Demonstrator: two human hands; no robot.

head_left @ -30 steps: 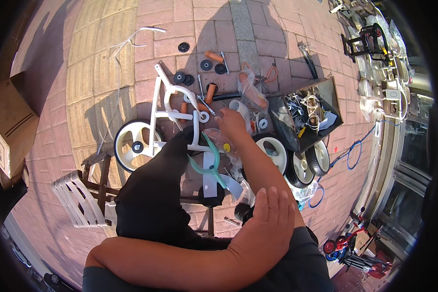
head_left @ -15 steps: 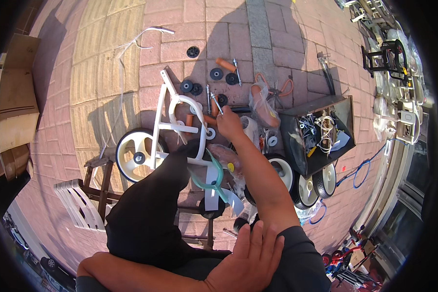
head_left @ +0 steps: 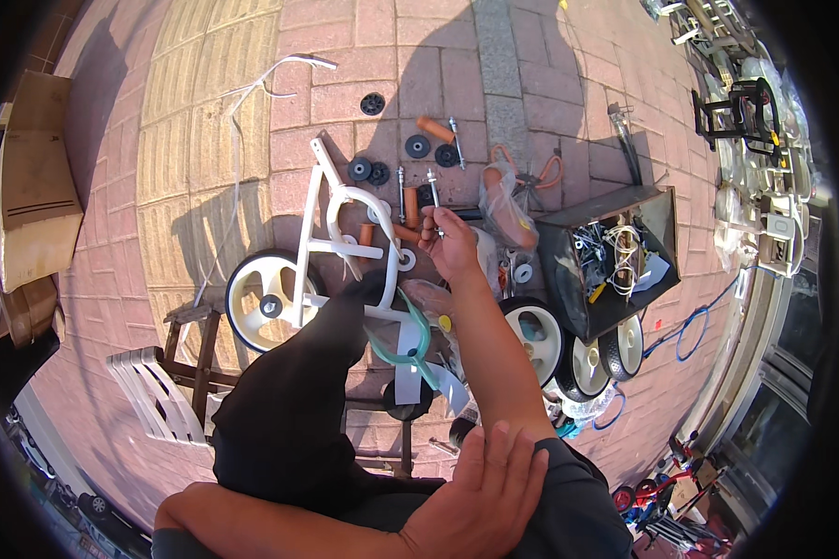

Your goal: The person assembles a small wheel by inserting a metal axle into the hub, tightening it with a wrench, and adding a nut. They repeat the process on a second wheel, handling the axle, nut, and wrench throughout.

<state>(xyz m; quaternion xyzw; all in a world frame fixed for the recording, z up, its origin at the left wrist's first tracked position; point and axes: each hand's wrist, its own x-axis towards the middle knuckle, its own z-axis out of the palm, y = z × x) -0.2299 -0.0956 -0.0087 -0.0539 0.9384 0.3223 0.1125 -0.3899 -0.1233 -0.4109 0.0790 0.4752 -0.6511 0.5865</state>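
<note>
My right hand (head_left: pixel 451 244) reaches over the paving with its fingers closed on a long metal bolt (head_left: pixel 433 191), which points away from me. Just left of it stands a white tubular frame (head_left: pixel 337 247) with a large wheel (head_left: pixel 252 300) beside it. Beyond lie another long bolt (head_left: pixel 402 200), an orange tube (head_left: pixel 411 205) and small black wheels (head_left: pixel 418 146). My left hand (head_left: pixel 480 494) lies flat across my right upper arm, fingers stretched out and holding nothing.
A dark metal box (head_left: pixel 615 312) full of hardware sits at the right, with white-hubbed wheels (head_left: pixel 583 363) next to it. A green forked part (head_left: pixel 410 349) lies by my knee. At the left are a cardboard box (head_left: pixel 35 196) and a white slatted piece (head_left: pixel 154 396).
My right hand has turned and drawn slightly nearer, and the bolt in it now stands more upright in view. The left hand stays on my arm.
</note>
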